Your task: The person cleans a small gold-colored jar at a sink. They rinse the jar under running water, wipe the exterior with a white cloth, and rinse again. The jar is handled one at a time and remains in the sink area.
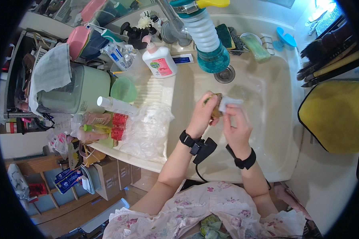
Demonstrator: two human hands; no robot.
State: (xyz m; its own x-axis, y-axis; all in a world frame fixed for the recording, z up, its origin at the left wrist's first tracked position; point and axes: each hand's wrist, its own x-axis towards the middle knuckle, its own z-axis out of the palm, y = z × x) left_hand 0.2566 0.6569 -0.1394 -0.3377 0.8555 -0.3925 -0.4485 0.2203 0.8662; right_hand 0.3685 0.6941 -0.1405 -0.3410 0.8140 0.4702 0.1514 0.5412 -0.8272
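Note:
My left hand [201, 117] is raised over the sink basin [272, 125], fingers curled round a small brownish-yellow object [217, 107] with a green patch; it looks like a sponge, though the fingers cover much of it. Close on its right, my right hand [238, 123] pinches a soft white piece [229, 101], perhaps a wet cloth or tissue. The white piece lies against the yellowish object's right side. Beyond both hands is the round metal drain [225, 74]. A teal and white corrugated faucet extension [202, 33] hangs above the basin.
At left on the ledge stand a Dettol pump bottle [160, 61], a green cup [124, 89], a white bottle [115, 106] and a crumpled clear plastic bag [148, 130]. Soap [255, 47] and a dark green scouring sponge [224, 35] sit behind. Brushes [332, 59] hang at right.

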